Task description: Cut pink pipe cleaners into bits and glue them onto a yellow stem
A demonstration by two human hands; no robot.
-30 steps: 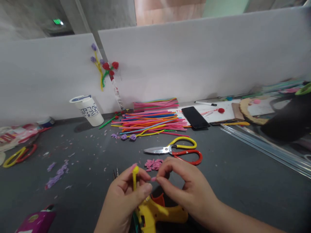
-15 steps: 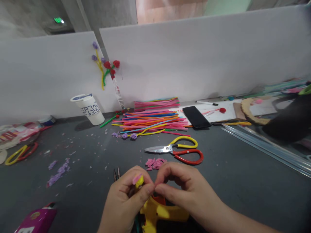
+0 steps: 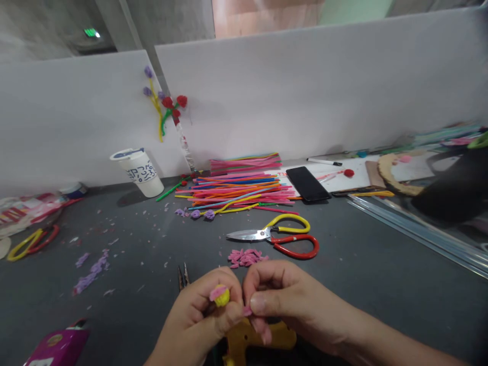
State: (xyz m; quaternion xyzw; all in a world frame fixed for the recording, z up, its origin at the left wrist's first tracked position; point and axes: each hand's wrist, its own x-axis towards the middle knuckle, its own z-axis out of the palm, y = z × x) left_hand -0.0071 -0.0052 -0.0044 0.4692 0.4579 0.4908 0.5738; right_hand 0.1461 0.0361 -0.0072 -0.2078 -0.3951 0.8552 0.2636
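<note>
My left hand [image 3: 194,317] is closed around a yellow fuzzy flower centre [image 3: 223,299] with a pink strip across its top; its stem is hidden by the fingers. Between thumb and forefinger, my right hand [image 3: 293,300] pinches a small pink chenille petal [image 3: 247,310], which also meets the left fingertips. Beneath both hands lies a yellow hot glue gun [image 3: 247,338], partly covered. Just beyond the fingers is a heap of cut pink pieces [image 3: 247,257]. Scissors [image 3: 263,234] with one yellow and one red handle rest behind it.
Plier tips [image 3: 183,277] poke out beside my left hand. Purple scraps [image 3: 91,272] and a magenta box [image 3: 57,346] lie left. Further back are bundled pipe cleaners [image 3: 236,190], a phone [image 3: 308,183] and a white cup [image 3: 141,173]. Clear sticks [image 3: 419,234] lie right.
The yellow centre has turned, showing more of its round top and the pink strip. A pink petal now shows between my fingertips, and my right hand's lower fingers have extended downward.
</note>
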